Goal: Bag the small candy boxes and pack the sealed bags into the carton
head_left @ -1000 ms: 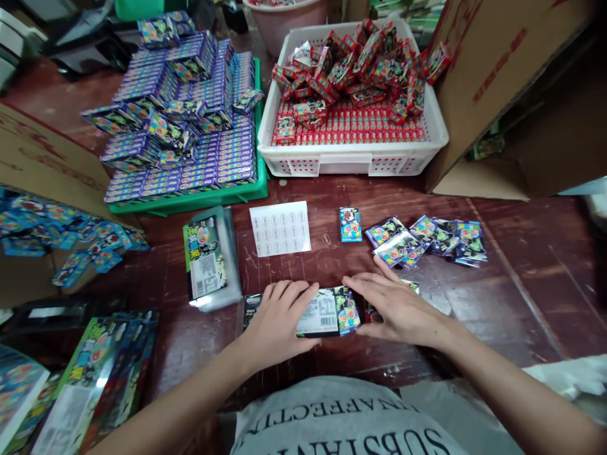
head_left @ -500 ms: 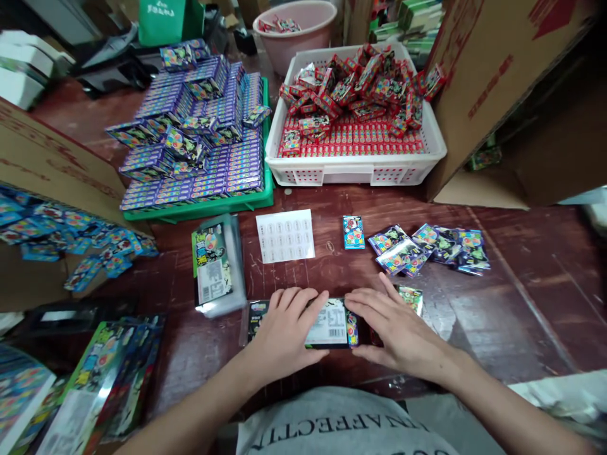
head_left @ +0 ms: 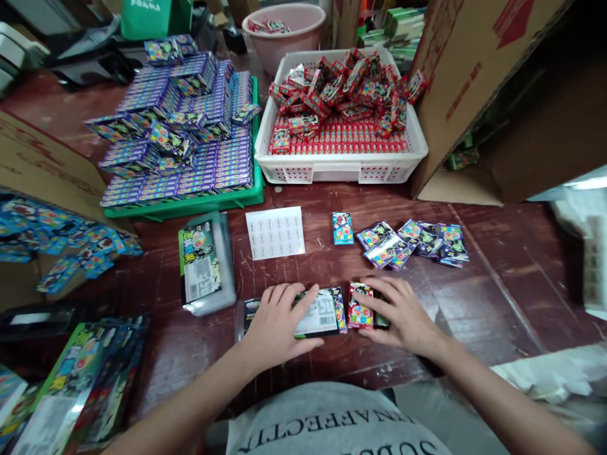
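Note:
My left hand (head_left: 279, 322) is closed over a flat clear bag with a dark printed card and a white barcode label (head_left: 320, 315), pressed to the table. A purple box (head_left: 340, 311) shows at the bag's right end, seemingly in its mouth. Just right of it, a small red box (head_left: 360, 306) lies flat, its right side under the fingers of my right hand (head_left: 403, 316), which grip it. Beneath that palm a dark green box (head_left: 380, 313) is mostly hidden. Beyond the hands lie a blue box (head_left: 342, 228) and several purple boxes (head_left: 412, 240).
A sheet of round stickers (head_left: 275, 232) and a stack of clear bags (head_left: 206, 265) lie ahead-left. Farther back stand a green tray (head_left: 213, 205) of purple boxes and a white basket (head_left: 336, 172) of red boxes. Cardboard cartons (head_left: 455, 95) flank the table.
My right hand has shifted right, off the purple box and onto the red box, which now shows clearly. The purple box's end is more exposed. The whole view has shifted slightly.

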The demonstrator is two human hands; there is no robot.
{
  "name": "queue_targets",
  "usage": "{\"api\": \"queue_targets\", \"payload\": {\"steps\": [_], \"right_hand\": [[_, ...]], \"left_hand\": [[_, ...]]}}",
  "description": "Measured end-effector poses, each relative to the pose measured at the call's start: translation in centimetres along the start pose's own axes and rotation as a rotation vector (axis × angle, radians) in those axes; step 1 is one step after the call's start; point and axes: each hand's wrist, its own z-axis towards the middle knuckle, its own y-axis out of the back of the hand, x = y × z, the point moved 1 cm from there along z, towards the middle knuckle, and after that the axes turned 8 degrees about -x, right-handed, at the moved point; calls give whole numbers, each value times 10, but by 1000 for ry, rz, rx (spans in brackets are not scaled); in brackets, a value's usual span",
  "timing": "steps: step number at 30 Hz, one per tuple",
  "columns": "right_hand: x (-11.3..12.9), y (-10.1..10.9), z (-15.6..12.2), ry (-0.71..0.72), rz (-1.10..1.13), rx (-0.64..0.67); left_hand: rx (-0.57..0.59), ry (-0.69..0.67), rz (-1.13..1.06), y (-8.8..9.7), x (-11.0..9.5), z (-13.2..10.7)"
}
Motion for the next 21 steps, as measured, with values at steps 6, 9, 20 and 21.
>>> {"api": "queue_targets", "payload": {"steps": [6, 9, 20, 21], "right_hand": [[14, -5, 12, -234, 17, -263], [22, -4, 16, -192, 61, -192], [34, -8, 35, 14, 225, 110], [35, -9, 38, 1, 236, 127]], "left_hand": [[-118, 105, -30, 3, 1, -9], [-135, 78, -73, 7, -5, -13], [-58, 94, -90, 9, -2, -18], [-59, 107, -87, 7, -1, -19]]}}
